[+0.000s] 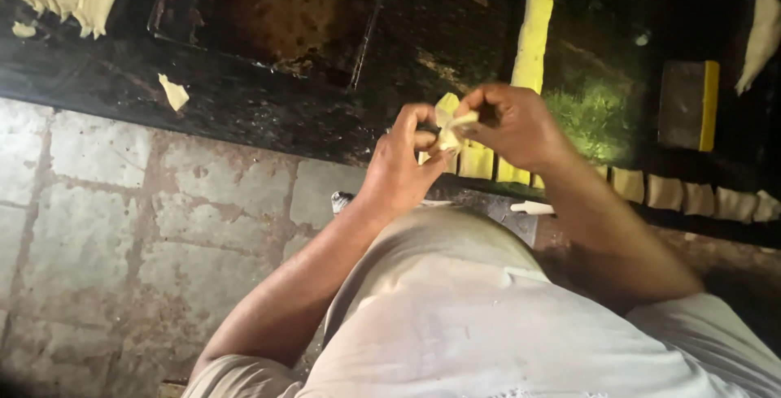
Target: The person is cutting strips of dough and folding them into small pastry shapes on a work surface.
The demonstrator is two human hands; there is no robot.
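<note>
While both hands meet above the dark worktop (244, 97), the left hand (403, 166) and right hand (512, 126) each pinch the small pale dough piece (449, 126) between them, fingers closed; cut dough squares (476, 162) lie just beneath.

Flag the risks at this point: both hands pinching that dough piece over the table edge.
1. The dough piece is held only between the fingertips of the left hand and right hand; it could tear or slip.
2. It hangs about over the edge of the dark table, so a drop might land on the stone floor.
3. The row of cut dough pieces sits near that edge; an elbow could knock them off.
</note>
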